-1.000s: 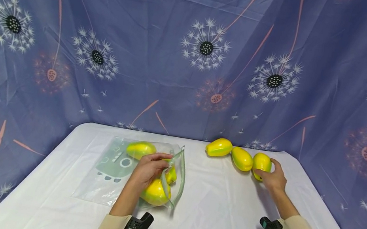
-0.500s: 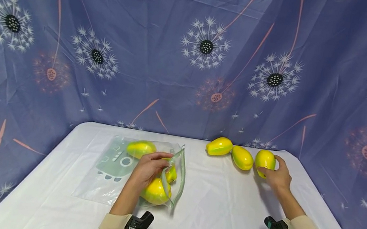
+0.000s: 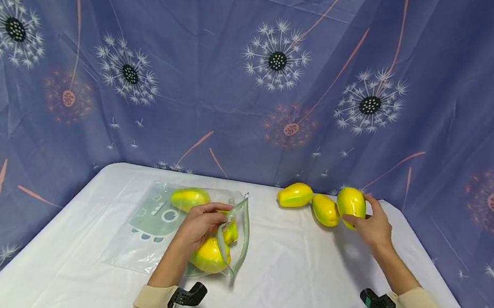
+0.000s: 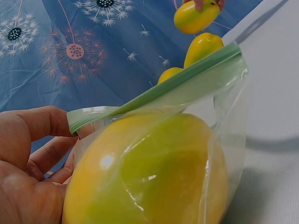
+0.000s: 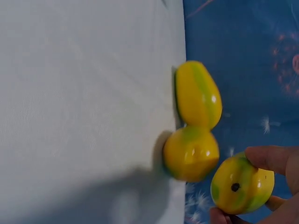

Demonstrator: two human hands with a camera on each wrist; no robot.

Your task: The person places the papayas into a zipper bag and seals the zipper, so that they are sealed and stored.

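My right hand (image 3: 375,228) grips a yellow-green papaya (image 3: 351,205) and holds it above the far right of the table; its dark end spot shows in the right wrist view. Two more papayas lie to its left, one close by (image 3: 326,210) and one farther left (image 3: 295,195). On the left, my left hand (image 3: 200,227) pinches the mouth edge of a clear zip bag (image 3: 125,250) with a green seal strip (image 4: 163,88). Several papayas are inside the bag, among them one at its back (image 3: 190,199) and one near the mouth (image 3: 210,256). The mouth gapes to the right.
A white cloth covers the table (image 3: 284,289). Behind it hangs a blue curtain (image 3: 209,89) with dandelion prints, close to the far papayas. Black wrist cameras (image 3: 188,294) sit on both forearms.
My right hand has lifted the rightmost papaya off the table, shifting it slightly right and then up and back to the left. The left hand and the bag stay in place.
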